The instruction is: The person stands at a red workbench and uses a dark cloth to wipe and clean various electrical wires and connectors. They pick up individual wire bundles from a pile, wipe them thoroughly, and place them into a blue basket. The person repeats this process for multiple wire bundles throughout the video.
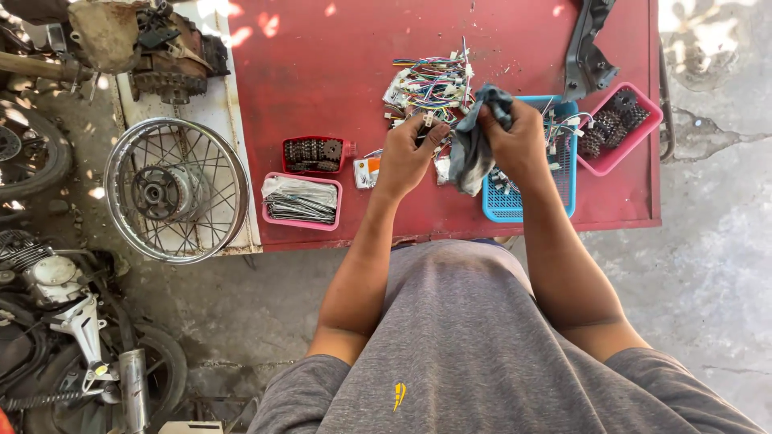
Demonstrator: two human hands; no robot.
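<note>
Both hands work a grey rag around a small part, just above the centre of the frame.

Nearest, the forearms rise from the grey shirt and converge over the red table point(322, 72). The right hand point(519, 145) is closed on the grey rag point(474, 141), which droops below it; the left hand point(406, 153) pinches a thin dark part point(438, 128) (too small to identify) against the cloth. Wiping looks under way, not finished: the part is not yet set down. Beyond the hands lies a coloured wire bundle point(430, 84), with a blue basket point(523, 201) at right. A spoked wheel point(177, 189) rests at left.
</note>
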